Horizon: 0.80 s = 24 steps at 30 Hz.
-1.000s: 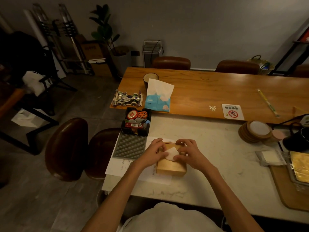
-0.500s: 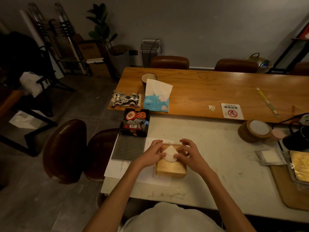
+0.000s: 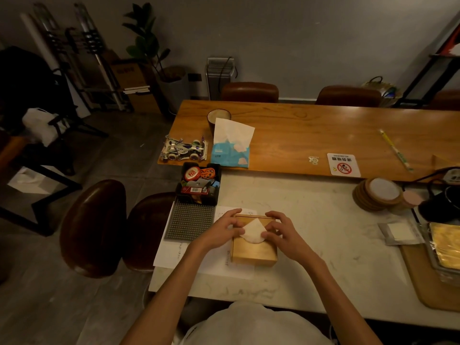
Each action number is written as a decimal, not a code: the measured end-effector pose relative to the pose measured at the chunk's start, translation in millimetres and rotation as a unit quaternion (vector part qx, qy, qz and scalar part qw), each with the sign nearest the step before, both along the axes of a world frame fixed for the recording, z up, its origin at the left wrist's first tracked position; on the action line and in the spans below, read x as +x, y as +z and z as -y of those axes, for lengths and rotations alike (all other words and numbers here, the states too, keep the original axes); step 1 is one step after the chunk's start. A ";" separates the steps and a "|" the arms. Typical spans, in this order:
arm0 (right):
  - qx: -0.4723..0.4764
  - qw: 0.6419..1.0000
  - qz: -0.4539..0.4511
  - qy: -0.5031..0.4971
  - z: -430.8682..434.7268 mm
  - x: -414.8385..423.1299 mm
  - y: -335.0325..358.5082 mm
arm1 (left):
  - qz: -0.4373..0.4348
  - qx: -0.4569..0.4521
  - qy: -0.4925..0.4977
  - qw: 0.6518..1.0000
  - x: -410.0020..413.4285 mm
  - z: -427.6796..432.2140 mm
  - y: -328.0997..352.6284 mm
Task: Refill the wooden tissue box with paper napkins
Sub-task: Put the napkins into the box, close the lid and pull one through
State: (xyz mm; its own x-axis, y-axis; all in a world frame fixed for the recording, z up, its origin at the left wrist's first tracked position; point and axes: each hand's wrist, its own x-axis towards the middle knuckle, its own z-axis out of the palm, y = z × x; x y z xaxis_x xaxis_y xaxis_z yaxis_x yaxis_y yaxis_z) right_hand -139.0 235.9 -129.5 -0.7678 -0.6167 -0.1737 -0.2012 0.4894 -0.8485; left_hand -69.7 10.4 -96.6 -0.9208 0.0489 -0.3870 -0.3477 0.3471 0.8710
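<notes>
The wooden tissue box [image 3: 254, 252] stands on sheets of paper near the front edge of the white marble table [image 3: 311, 220]. A white paper napkin [image 3: 253, 232] sticks up out of its top as a pointed fold. My left hand [image 3: 224, 229] rests on the box's left top edge, fingers touching the napkin's left side. My right hand [image 3: 281, 232] lies on the right top edge, thumb and fingers at the napkin's right side. A blue soft pack of tissues [image 3: 230, 150] with a sheet pulled up stands on the wooden table behind.
A grey studded mat [image 3: 190, 221] and a black tray of small items [image 3: 199, 186] lie left of the box. A toy car [image 3: 184, 150] and a cup [image 3: 219, 118] sit farther back. Stacked coasters [image 3: 378, 195] and a wooden tray [image 3: 428, 275] are on the right. Brown chairs [image 3: 94, 227] stand at the left.
The napkin stands higher and more pointed out of the box's top than a second ago. Both hands have stayed at the box, fingers shifting slightly around the napkin.
</notes>
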 end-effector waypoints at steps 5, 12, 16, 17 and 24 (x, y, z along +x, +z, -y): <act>-0.009 1.000 0.007 -0.005 -1.3 3.4 -1.4 | 0.004 -0.001 0.010 1.000 4.4 -1.1 -0.4; -0.043 0.998 0.037 -0.027 -2.5 7.4 -1.0 | 0.004 -0.010 0.014 1.000 4.9 -3.6 -1.4; -0.044 0.998 0.047 -0.028 -2.3 5.9 2.1 | 0.011 -0.011 0.012 1.000 4.4 -4.3 -0.1; -0.044 0.998 0.046 -0.030 -1.8 6.1 2.6 | 0.011 -0.009 0.013 1.000 4.5 -4.0 -0.2; -0.033 0.998 0.051 -0.032 -4.7 10.1 7.6 | 0.012 0.033 0.023 0.999 10.1 -4.4 -0.8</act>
State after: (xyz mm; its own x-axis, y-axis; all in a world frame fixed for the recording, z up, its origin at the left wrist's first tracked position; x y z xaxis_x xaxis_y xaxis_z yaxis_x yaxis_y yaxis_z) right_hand -128.9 240.5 -121.8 -0.7870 -0.5788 -0.2136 -0.0825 0.4418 -0.8933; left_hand -59.6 14.8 -97.5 -0.9134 0.0332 -0.4057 -0.3822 0.2732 0.8828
